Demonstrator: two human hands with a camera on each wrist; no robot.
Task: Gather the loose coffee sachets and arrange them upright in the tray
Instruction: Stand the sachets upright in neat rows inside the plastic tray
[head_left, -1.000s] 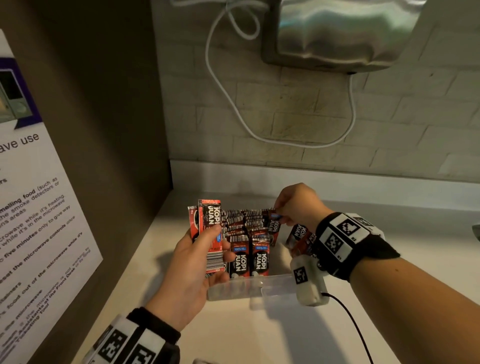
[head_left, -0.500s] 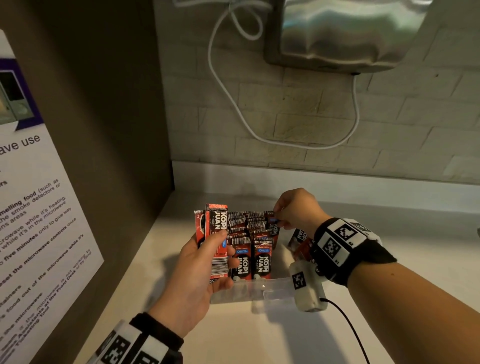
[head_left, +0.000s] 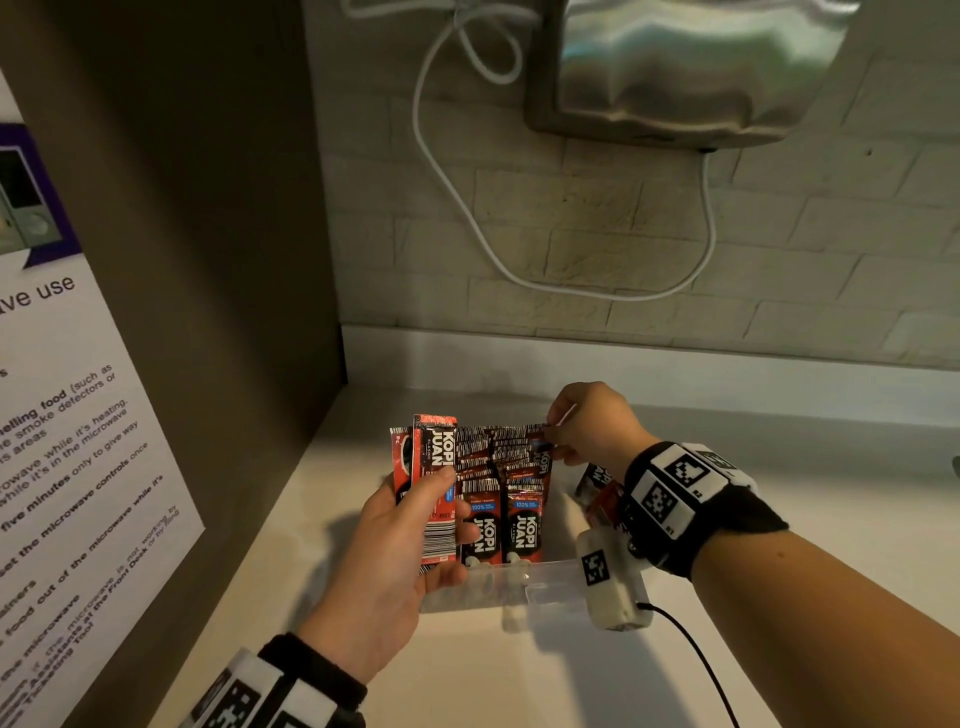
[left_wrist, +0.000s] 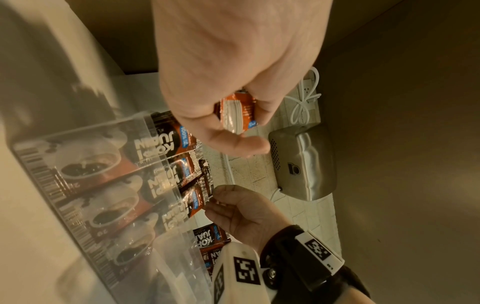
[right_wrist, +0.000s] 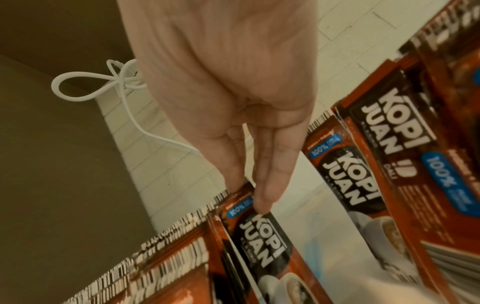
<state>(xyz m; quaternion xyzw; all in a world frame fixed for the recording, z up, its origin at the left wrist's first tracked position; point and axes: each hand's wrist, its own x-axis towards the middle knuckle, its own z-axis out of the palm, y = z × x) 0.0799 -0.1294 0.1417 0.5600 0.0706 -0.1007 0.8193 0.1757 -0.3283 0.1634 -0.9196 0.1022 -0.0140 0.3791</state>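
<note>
A clear plastic tray (head_left: 524, 582) on the white counter holds several red-and-black Kopi Juan sachets (head_left: 501, 499) standing upright in rows. My left hand (head_left: 410, 525) grips a small stack of sachets (head_left: 434, 483) upright at the tray's left side; the same stack (left_wrist: 235, 115) shows between thumb and fingers in the left wrist view. My right hand (head_left: 566, 441) is at the tray's far right corner and pinches the top of one standing sachet (right_wrist: 246, 207) with its fingertips (right_wrist: 262, 201). A few loose sachets (head_left: 597, 483) lie on the counter right of the tray, partly hidden by my right wrist.
A brown cabinet side (head_left: 208, 260) with a microwave notice (head_left: 67, 441) walls the left. A brick wall behind carries a steel hand dryer (head_left: 691, 67) and a looping white cable (head_left: 519, 270). A black wire (head_left: 696, 660) runs from my right wrist device.
Both hands stay nearly where they were. The view has shifted slightly, and my right hand's fingertips have settled onto the top of the back-right sachet.
</note>
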